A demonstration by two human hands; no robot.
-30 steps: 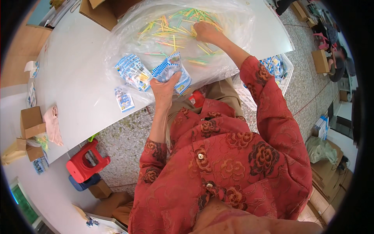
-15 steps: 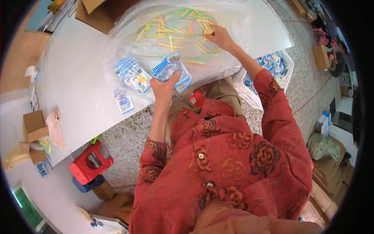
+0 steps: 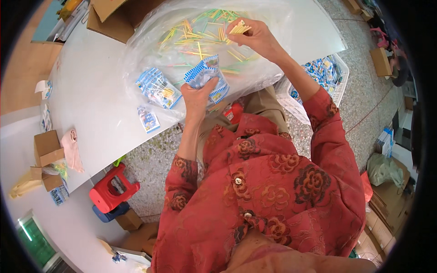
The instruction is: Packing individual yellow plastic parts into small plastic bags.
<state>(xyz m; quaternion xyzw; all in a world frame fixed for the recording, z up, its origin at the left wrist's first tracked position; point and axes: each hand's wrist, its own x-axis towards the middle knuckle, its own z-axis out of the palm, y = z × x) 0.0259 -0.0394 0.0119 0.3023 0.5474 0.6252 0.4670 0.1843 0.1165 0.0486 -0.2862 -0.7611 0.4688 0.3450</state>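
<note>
At nine o'clock a small cardboard box [image 3: 47, 148] and a pale cloth [image 3: 72, 150] sit near the edge of the white surface [image 3: 98, 104]; what lies in the loose heap below them is too small to make out. At seven o'clock a red stool [image 3: 113, 188] stands on the speckled floor. Two blue-and-white packets lie on the surface, a stack [image 3: 157, 87] inside the clear plastic bag [image 3: 145, 50] and a single one [image 3: 149, 119] just outside it.

The left hand [image 3: 196, 98] at eleven o'clock has its grip closed on another blue-and-white packet [image 3: 207, 75], thumb hidden behind it, so the packet's mouth is hard to read. The bag's film blurs the loose yellow and green sticks [image 3: 191, 34] heaped inside at twelve o'clock. The right hand [image 3: 259, 38] at one o'clock pinches a small bundle of yellow sticks [image 3: 237, 28], whose ends fan out past the fingertips.

Half a second ago that hand lay lower in the heap; now it is lifted with the bundle, while the left hand has kept its packet in place.

At two o'clock a white basket [image 3: 340, 79] of packets is partly hidden by the right forearm.
</note>
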